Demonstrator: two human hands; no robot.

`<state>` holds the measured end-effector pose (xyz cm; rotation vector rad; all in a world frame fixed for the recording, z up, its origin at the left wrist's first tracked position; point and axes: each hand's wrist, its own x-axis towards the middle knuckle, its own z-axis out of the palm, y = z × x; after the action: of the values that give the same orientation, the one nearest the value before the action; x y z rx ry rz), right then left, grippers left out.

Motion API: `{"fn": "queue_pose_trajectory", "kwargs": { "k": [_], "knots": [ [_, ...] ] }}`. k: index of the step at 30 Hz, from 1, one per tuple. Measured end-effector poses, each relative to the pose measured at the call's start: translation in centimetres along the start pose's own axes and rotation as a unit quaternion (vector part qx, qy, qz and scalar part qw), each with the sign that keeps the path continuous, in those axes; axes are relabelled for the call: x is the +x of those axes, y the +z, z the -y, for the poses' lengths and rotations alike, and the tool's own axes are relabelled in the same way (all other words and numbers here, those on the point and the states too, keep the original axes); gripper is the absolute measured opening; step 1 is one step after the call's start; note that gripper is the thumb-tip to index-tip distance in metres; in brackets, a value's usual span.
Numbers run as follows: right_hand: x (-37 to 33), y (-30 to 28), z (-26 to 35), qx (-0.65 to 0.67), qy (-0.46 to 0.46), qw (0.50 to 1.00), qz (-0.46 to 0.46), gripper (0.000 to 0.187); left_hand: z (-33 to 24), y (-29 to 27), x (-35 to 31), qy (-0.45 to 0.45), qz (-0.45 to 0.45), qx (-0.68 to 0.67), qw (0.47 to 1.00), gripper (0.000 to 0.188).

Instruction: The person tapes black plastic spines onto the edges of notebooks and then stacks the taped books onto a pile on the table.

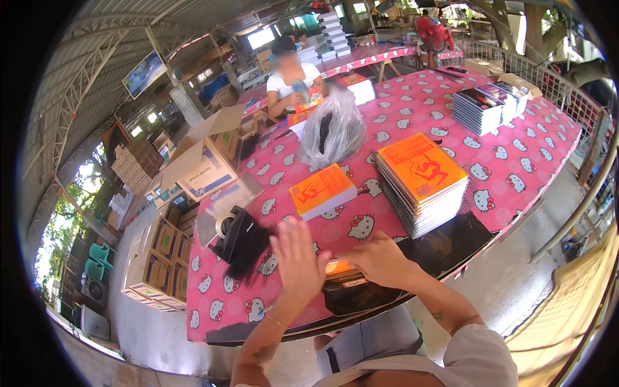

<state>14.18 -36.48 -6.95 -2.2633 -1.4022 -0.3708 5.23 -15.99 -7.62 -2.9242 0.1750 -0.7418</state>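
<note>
My left hand (300,258) is open and upright, its fingers stretched together and its palm turned to the right. My right hand (382,261) bends down with curled fingers at a small orange-covered piece (338,266) between my hands, near the table's front edge. Most of that piece is hidden, so its kind is unclear. Beyond my left hand lies a stack of orange-covered booklets (322,188) with no coils showing. Farther right stands a taller stack of spiral-bound orange notebooks (422,171). Under my right hand is a black mat (445,248).
On the pink patterned table (503,151) are a black tape dispenser (237,233), a bunch of thin black strands (248,264), a clear plastic bag (332,132) and dark spiral-bound notebooks (480,109). A co-worker (284,84) sits across. Cardboard boxes (158,264) stand left.
</note>
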Motion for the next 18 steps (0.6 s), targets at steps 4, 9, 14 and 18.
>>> {"fn": "queue_pose_trajectory", "kwargs": {
  "k": [4,9,14,18],
  "knots": [
    [-0.1,0.3,-0.5,0.015,0.012,1.000,-0.019,0.031,-3.2,1.0,-3.5,0.015,0.091,-0.071,0.993,0.083],
    [0.1,-0.2,-0.6,0.047,0.014,0.999,0.008,0.034,-1.5,0.3,1.4,0.037,0.026,0.062,0.997,0.083],
    [0.2,0.3,-0.2,0.017,0.033,0.999,-0.006,0.059,-4.0,-0.4,0.7,-0.010,0.021,0.078,0.997,0.086],
    [-1.8,-3.3,-0.3,-0.023,0.000,0.994,-0.110,0.062,-4.2,1.2,-1.8,0.052,0.068,-0.053,0.995,0.082]
  ]
}}
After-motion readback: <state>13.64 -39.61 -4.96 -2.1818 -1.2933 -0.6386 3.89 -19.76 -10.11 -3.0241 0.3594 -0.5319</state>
